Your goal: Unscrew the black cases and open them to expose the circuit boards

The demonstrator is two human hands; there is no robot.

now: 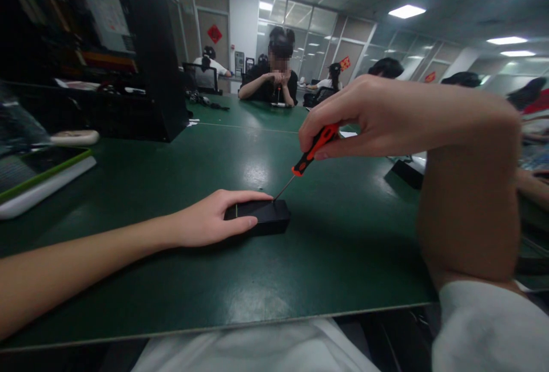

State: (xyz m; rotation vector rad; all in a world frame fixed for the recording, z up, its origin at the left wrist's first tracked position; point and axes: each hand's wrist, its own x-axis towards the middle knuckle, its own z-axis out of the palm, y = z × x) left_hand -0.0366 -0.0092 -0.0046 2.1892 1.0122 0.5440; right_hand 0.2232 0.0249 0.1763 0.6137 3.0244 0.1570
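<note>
A small black rectangular box-shaped device lies on the green tabletop in front of me. My left hand grips it from the left, thumb along the near side and fingers on the far side. A screwdriver with an orange and black handle is pinched in my right hand. Its thin metal shaft slants down to the left, and the tip touches the device's top near its right end. Whether a screw sits under the tip is too small to tell.
At the left stands a large black cabinet-like case, with a white and green tray nearer me. A small black object lies to the right. Across the table sits a person with hands raised; other people are further back.
</note>
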